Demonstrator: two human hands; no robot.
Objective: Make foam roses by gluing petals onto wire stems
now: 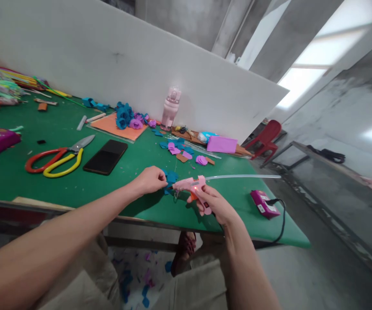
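Head: right hand (215, 202) grips glue gun (189, 184), left hand (151, 179) pinches blue paper (172, 176); bottle (170, 110) upright.

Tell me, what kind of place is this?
Probably a craft workshop: there's a pink glue gun in the right hand, with scissors and blue and purple flowers on the green table.

Glue gun (188, 185) pink; trigger (192, 197) orange; paper pieces (172, 176) blue, purple; scissors (73, 149) red-and-yellow handled; phone (106, 157) black; tabletop (56, 189) green; bottle (170, 110) pink; power strips (265, 203) magenta
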